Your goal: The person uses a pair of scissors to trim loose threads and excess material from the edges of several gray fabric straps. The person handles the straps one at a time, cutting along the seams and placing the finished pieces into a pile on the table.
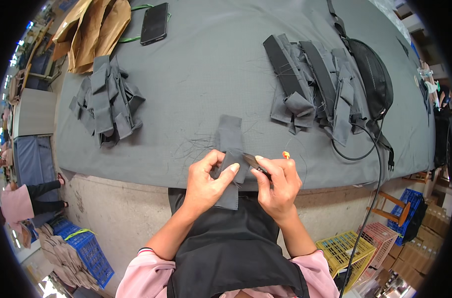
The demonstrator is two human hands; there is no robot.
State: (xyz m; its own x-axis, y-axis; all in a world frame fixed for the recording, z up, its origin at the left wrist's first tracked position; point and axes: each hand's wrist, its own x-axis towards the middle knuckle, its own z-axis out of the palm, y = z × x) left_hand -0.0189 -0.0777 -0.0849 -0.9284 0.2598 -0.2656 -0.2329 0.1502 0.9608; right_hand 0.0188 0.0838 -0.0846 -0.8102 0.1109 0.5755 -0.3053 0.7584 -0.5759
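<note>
A folded strip of dark grey fabric (230, 130) lies at the near edge of the table, its lower end hanging past the edge. My left hand (209, 180) pinches this strip between thumb and fingers. Closed round a pair of small dark thread snips (256, 164), my right hand (279, 186) holds their tip against the strip's right side. Whether the blades are apart is too small to tell. Loose dark threads (193, 145) are scattered just left of the strip. A small orange item (286, 155) shows by my right fingers.
Piles of grey fabric strips lie at the left (107, 102) and right (313, 82). A black bag (372, 74) with a cable (381, 174) sits far right. Paper bag (94, 32) and phone (154, 24) are far left. Crates (345, 248) stand below; a person (20, 203) is at left.
</note>
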